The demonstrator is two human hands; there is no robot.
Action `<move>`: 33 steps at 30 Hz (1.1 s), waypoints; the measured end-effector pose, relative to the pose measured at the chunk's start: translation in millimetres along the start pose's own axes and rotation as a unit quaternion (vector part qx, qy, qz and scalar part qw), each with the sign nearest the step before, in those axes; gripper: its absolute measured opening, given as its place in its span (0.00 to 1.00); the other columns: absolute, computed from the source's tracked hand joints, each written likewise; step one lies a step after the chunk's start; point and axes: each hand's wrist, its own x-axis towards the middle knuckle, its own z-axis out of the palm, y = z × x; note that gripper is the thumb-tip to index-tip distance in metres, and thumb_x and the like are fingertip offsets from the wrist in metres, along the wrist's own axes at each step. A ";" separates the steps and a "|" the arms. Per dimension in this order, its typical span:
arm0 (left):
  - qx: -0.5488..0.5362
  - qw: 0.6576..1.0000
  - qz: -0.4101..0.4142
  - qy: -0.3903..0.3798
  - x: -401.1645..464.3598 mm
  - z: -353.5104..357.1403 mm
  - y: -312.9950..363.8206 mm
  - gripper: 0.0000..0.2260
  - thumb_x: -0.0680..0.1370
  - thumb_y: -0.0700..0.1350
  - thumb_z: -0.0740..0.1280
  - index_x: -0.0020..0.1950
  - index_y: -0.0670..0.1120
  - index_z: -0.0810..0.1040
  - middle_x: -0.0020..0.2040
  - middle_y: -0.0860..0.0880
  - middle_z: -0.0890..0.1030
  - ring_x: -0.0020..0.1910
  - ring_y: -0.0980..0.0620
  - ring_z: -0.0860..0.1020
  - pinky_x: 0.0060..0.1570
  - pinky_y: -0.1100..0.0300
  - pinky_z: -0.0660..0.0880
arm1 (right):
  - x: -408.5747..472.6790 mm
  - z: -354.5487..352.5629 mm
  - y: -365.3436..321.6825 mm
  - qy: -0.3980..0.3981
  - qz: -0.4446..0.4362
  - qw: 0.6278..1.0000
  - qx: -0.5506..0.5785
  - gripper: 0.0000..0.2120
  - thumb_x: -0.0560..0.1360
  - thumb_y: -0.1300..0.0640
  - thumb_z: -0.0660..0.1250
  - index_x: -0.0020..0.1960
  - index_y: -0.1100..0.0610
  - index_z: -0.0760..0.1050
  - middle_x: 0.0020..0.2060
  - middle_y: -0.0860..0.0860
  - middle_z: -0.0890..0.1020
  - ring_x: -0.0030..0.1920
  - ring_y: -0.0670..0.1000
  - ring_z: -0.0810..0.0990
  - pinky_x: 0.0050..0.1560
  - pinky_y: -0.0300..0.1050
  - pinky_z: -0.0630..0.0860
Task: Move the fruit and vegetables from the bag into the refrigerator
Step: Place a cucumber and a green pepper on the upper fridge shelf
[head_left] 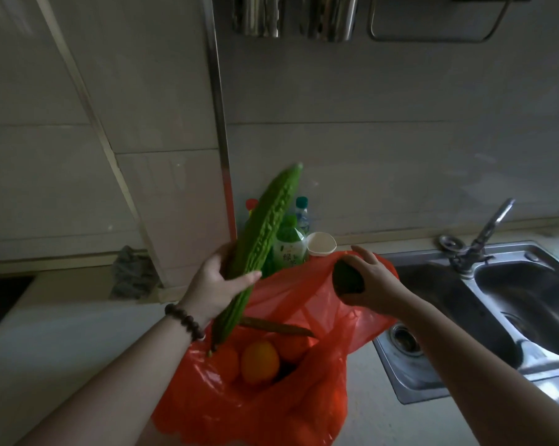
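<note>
The left hand (214,286) has its grip wrapped round the lower middle of a long, bumpy green bitter gourd (261,249), whose long axis runs steeply from its stem end over the mouth of the crinkled red plastic bag (291,394) on the pale worktop (46,342) up and rightward. An orange round fruit (259,362) lies inside. The right hand (370,281) clasps a dark green rounded fruit (347,278) at the bag's far rim.

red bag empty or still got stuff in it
Not empty: the red bag gapes open and an orange shows inside.
</note>
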 end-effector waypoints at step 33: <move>0.036 0.831 -0.050 0.553 -405.7 -413.5 13.3 0.13 0.72 0.49 0.72 0.55 0.51 0.76 0.46 0.52 0.81 0.46 0.52 0.80 0.44 0.56 0.76 | -151.5 113.5 -611.0 -0.132 -0.446 0.862 0.202 0.33 0.68 0.50 0.74 0.68 0.43 0.63 0.59 0.44 0.62 0.56 0.46 0.67 0.54 0.36 0.67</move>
